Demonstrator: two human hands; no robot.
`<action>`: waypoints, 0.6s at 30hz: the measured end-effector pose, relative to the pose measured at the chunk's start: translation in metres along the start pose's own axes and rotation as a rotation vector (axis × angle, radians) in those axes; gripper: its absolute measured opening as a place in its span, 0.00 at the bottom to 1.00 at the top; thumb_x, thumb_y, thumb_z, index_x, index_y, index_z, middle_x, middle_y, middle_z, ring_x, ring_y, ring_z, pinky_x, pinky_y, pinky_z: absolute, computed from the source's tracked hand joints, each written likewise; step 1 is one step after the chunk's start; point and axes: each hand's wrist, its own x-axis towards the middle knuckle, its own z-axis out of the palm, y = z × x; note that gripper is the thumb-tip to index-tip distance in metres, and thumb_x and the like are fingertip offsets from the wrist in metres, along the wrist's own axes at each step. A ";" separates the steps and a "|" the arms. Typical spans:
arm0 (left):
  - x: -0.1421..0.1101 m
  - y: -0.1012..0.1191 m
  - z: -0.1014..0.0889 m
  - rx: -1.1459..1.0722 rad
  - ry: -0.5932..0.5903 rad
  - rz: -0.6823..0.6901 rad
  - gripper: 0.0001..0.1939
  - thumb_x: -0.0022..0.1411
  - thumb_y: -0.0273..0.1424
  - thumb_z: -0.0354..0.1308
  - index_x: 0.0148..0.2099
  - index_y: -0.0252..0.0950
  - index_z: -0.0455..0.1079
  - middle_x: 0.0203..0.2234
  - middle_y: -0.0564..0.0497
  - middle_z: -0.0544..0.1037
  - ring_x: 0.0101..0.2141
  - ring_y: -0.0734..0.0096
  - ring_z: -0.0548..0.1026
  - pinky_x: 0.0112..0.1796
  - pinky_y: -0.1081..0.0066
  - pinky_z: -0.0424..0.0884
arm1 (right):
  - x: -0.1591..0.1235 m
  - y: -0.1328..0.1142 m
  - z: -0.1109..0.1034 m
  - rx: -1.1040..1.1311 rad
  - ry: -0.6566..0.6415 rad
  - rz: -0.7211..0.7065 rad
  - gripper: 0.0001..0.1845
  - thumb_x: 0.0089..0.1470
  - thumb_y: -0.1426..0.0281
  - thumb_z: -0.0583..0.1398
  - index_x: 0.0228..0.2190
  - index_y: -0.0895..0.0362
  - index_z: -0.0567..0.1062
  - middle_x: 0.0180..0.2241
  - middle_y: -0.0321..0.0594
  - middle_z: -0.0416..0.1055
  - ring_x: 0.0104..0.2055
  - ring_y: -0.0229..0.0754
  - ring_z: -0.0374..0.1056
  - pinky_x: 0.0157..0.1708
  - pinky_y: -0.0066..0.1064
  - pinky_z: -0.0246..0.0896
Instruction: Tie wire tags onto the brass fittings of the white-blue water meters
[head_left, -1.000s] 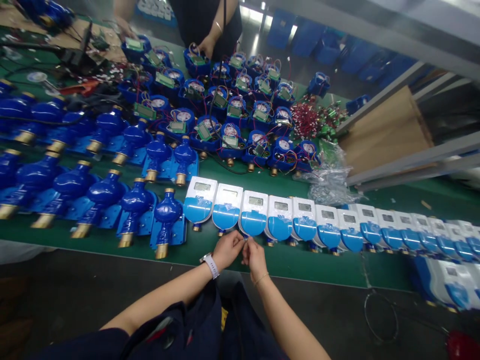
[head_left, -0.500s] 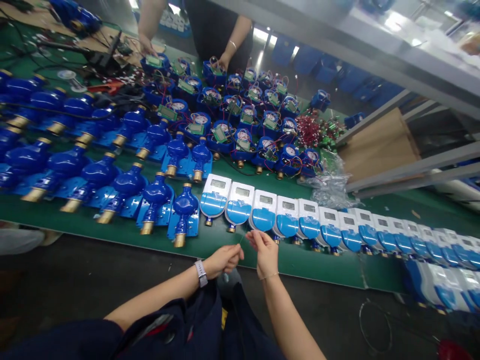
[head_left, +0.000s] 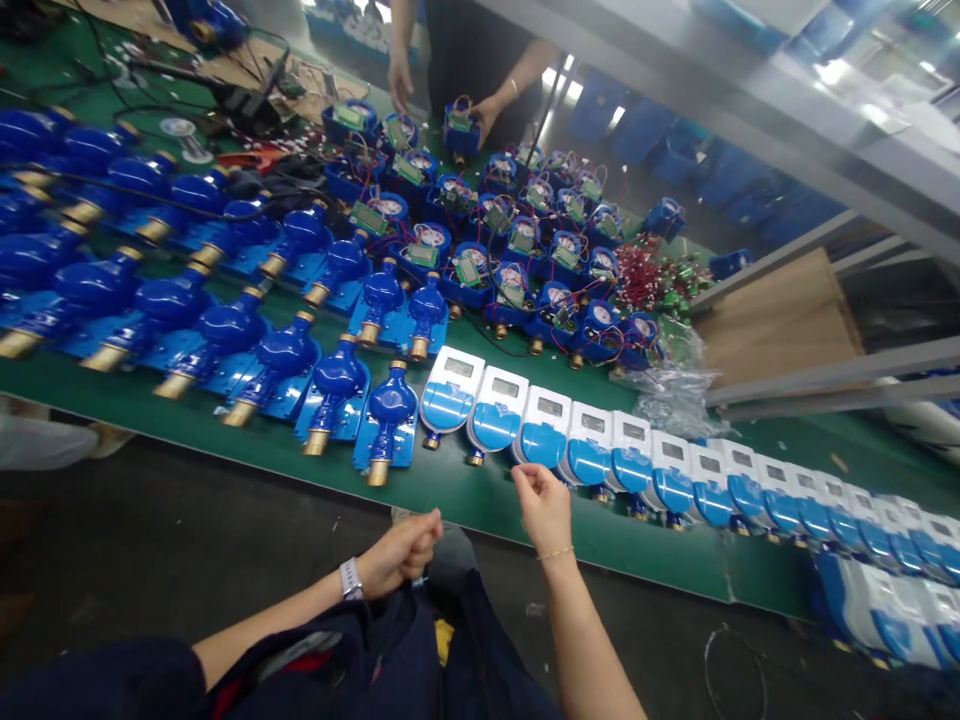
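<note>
My left hand (head_left: 401, 553) is closed, thumb pressed on the curled fingers, just off the front edge of the green table (head_left: 480, 492). Whatever it grips is hidden or too fine to make out. Over the table edge, my right hand (head_left: 545, 508) pinches thumb and fingertips together, close to the lower end of a white-and-blue water meter (head_left: 541, 440). No object can be made out in that pinch. To the left lie another white-and-blue meter (head_left: 496, 412) and a blue meter body with brass ends (head_left: 391, 410), face down.
Rows of blue meter bodies (head_left: 172, 297) fill the left side. Open meters with circuit boards and wires (head_left: 512, 284) stand behind, where a co-worker's hand (head_left: 489, 118) holds one. Finished meters (head_left: 780, 480) line the right edge. Plastic bags (head_left: 679, 395) lie near the shelf frame (head_left: 817, 375).
My hands have moved apart, the left going left and down, the right slightly right. A thin strand seen between them earlier no longer shows. The co-worker's left-side hand has left a meter.
</note>
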 end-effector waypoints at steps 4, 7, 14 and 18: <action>0.005 0.010 0.002 -0.305 0.115 0.217 0.28 0.53 0.45 0.55 0.18 0.35 0.42 0.12 0.62 0.41 0.13 0.85 0.39 0.14 0.79 0.37 | 0.009 -0.003 -0.002 0.048 -0.051 -0.054 0.09 0.47 0.64 0.57 0.28 0.58 0.70 0.17 0.31 0.61 0.20 0.34 0.56 0.21 0.26 0.50; 0.017 0.017 0.011 -0.323 0.141 0.252 0.28 0.53 0.44 0.55 0.18 0.35 0.41 0.12 0.61 0.42 0.13 0.85 0.41 0.14 0.79 0.37 | 0.013 -0.005 0.001 0.157 -0.101 -0.017 0.07 0.46 0.65 0.58 0.27 0.57 0.66 0.14 0.26 0.55 0.17 0.32 0.51 0.18 0.25 0.45; 0.060 0.030 0.026 -0.131 0.311 0.350 0.20 0.50 0.47 0.56 0.29 0.33 0.62 0.14 0.63 0.43 0.13 0.86 0.43 0.15 0.80 0.37 | 0.019 -0.003 0.010 0.247 -0.106 0.032 0.09 0.45 0.66 0.59 0.25 0.56 0.63 0.14 0.25 0.56 0.16 0.31 0.51 0.18 0.24 0.44; 0.074 0.038 0.030 -0.031 0.330 0.372 0.21 0.48 0.47 0.57 0.35 0.34 0.64 0.14 0.64 0.45 0.13 0.87 0.44 0.15 0.80 0.37 | 0.020 0.000 0.015 0.244 -0.104 0.043 0.10 0.46 0.64 0.59 0.25 0.56 0.63 0.14 0.25 0.56 0.16 0.32 0.52 0.18 0.24 0.44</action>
